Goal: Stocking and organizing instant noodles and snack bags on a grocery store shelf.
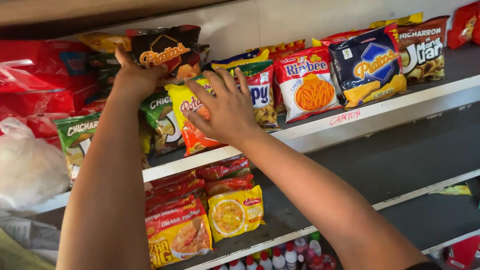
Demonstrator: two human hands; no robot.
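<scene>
My left hand (pixel 132 75) reaches up to the top shelf and grips the lower edge of a black snack bag (pixel 167 47) that stands above the other packs. My right hand (pixel 225 107) lies flat with spread fingers against a yellow and orange chip bag (pixel 187 112) on the same shelf, pressing its front. Green snack bags (pixel 157 112) stand just left of it, and a red and green bag (pixel 260 90) sits behind my right fingers.
The white-edged shelf (pixel 350 122) also carries a white and red cheese-snack bag (pixel 307 82), a dark blue chip bag (pixel 370 65) and a brown bag (pixel 425 47). Red and yellow noodle packs (pixel 200 215) lie on the lower shelf. Small red-capped bottles (pixel 285 255) stand below. Red and white plastic bags (pixel 30 125) hang at left.
</scene>
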